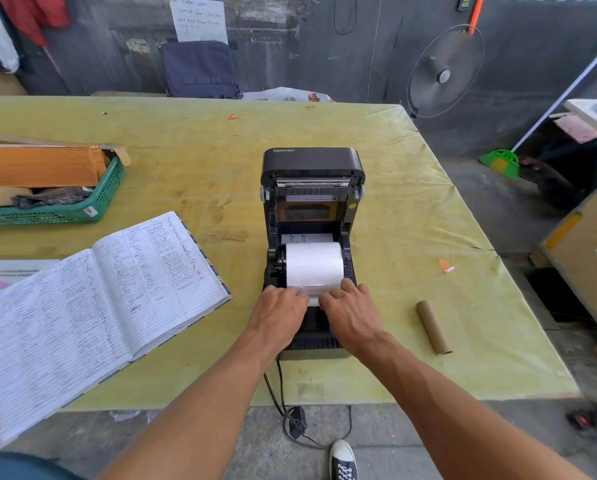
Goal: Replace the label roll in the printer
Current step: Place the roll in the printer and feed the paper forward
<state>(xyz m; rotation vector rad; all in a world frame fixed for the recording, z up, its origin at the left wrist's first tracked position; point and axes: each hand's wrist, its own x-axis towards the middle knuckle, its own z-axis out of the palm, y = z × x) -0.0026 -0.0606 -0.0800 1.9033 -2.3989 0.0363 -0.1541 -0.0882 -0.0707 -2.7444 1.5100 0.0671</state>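
A black printer [312,209] sits on a yellow-green desk [411,209] with its lid tipped open away from the person. A full white label roll [314,265] lies in the printer's open bay. Both hands rest at the near edge of the roll. The left hand [278,313] and right hand [350,315] lie palm down, fingers curled loosely, fingertips pressing the roll's loose paper end [312,295] flat against the printer; neither grip closes around anything. Right of the printer lies an empty cardboard tube [434,327]. Left of the printer lies an open notebook [93,306], with a green basket [65,206] beyond it.
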